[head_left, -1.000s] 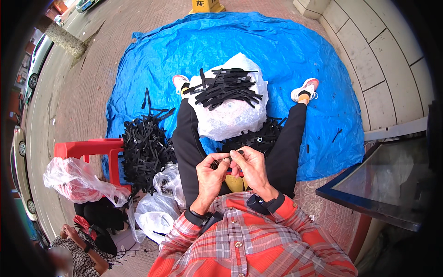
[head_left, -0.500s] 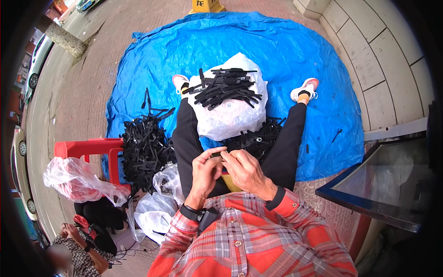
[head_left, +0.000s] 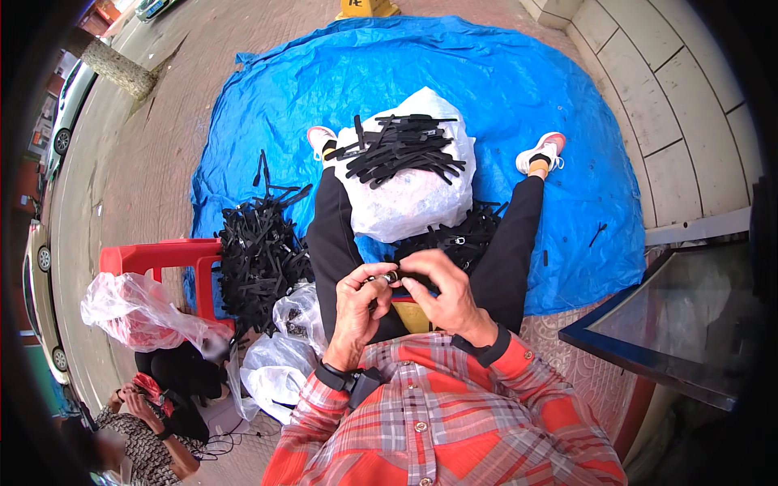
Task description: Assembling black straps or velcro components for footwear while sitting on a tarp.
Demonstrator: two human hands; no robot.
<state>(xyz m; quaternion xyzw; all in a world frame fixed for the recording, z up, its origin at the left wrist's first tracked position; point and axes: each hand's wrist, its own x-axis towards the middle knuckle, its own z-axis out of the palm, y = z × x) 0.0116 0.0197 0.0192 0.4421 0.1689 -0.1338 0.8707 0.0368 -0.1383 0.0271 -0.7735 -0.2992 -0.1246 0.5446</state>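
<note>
My left hand (head_left: 359, 304) pinches a small metal buckle (head_left: 392, 277) with a short black strap, held over my lap. Close on its right is my right hand (head_left: 447, 296), thumb and fingers bent around the dark strap end beside the buckle. The fingers hide most of the strap. Beyond the hands, a stuffed white plastic bag (head_left: 409, 202) stands between my legs, bearing a heap of black straps (head_left: 405, 150). More black straps with buckles (head_left: 458, 239) lie between the bag and my right thigh.
A blue tarp (head_left: 519, 89) lies under my legs. Left of me are a large pile of black straps (head_left: 261, 263), clear plastic bags (head_left: 279, 364) and a red stool (head_left: 154, 257). Another person (head_left: 150, 437) sits at lower left. A dark-framed glass panel (head_left: 664, 316) stands at right.
My right hand has drawn slightly right and its fingers have shifted off the left fingertips. The metal buckle now shows in my left hand.
</note>
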